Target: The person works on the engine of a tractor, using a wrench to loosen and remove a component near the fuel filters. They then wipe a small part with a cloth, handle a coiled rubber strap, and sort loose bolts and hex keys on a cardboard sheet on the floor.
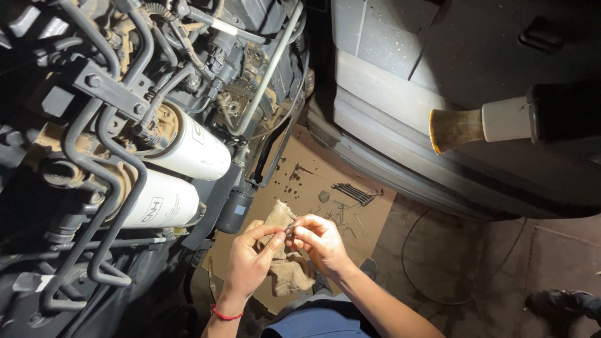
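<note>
My left hand [249, 261], with a red band at the wrist, and my right hand [322, 243] meet over a dirty tan rag [285, 273]. Both pinch a small dark metal part [289, 231] between their fingertips; the rag hangs from my left hand's grip beneath it. The part is too small to tell its shape. Just left of my hands stands the engine, with two white cylindrical filters [188, 150] and a dark smaller canister [236, 209].
A cardboard sheet [300, 181] on the floor carries bolts, small parts and a row of long dark tools [354, 193]. Grey pipes and hoses [106, 156] crowd the left. A vehicle body panel [400, 119] and a brown-tipped spout [457, 128] lie right. A thin cable [413, 250] loops over the floor.
</note>
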